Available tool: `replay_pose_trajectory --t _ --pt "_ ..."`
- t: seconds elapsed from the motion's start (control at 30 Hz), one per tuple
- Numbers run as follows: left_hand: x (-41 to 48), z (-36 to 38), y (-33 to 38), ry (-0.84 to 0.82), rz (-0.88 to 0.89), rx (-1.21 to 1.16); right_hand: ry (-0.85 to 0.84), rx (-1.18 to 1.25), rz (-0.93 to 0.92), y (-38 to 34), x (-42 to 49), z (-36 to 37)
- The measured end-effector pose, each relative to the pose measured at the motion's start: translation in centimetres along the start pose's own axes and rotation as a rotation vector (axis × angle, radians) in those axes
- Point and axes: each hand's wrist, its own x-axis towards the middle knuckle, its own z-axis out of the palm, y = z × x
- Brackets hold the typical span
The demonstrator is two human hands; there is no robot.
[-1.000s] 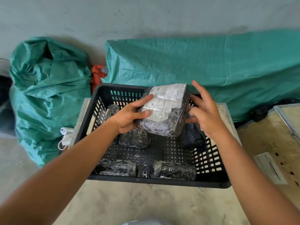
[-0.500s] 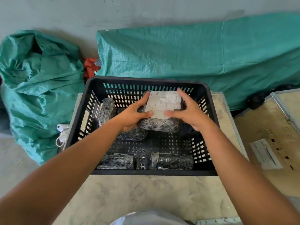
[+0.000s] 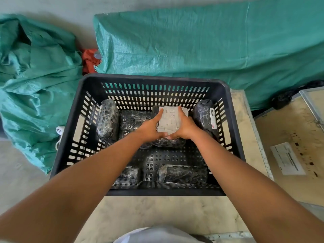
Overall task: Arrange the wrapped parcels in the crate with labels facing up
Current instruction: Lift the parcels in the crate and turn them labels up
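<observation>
A black slotted crate (image 3: 70,141) stands on a pale table. Near its back wall lies a wrapped parcel (image 3: 171,120) with its white label facing up. My left hand (image 3: 150,128) grips its left side and my right hand (image 3: 184,128) grips its right side, thumbs meeting at the near edge. Beside it lie other black wrapped parcels: one on end at the left (image 3: 107,120), one flat under my left hand (image 3: 133,120), one on end at the right with a label on its side (image 3: 204,114). Two more lie at the front (image 3: 182,173), (image 3: 127,176).
Green woven sacks lie behind the crate (image 3: 192,46) and at the left (image 3: 35,81), with a red cloth (image 3: 90,59) between them. A wooden board with a paper sheet (image 3: 287,160) sits at the right. A white plug (image 3: 59,130) lies left of the crate.
Both hands have lowered the labelled parcel from above the crate down onto its floor near the back wall. My right hand has closed onto its right side.
</observation>
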Motion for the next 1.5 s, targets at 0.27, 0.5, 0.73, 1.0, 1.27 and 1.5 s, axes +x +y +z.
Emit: replay_pose_trajectory --t 0.27,0.5,0.73,1.0,1.27,1.5 --pt "1.8 2.3 0.1 0.086 -0.073 0.294 0.001 0.003 0.120 0.8 1.1 0.3" --pt "1.6 1.9 -0.8 0.124 0.004 0.075 0.019 -0.157 0.142 0.2 1.1 0.1" --pt "2.1 2.6 -0.3 0.085 0.004 0.075 -0.006 -0.336 0.157 -0.5 1.2 0.7" --pt "2.4 4.9 0.3 -0.005 -0.041 0.400 -0.059 -0.452 0.125 0.2 0.7 2.2" --pt "2.4 3.4 -1.2 0.032 0.063 0.502 -0.026 -0.471 0.115 -0.7 -0.5 1.4" --pt "1.7 2.7 -2.0 0.001 0.101 0.468 0.310 -0.330 -0.163 -3.1 -6.0 -4.0"
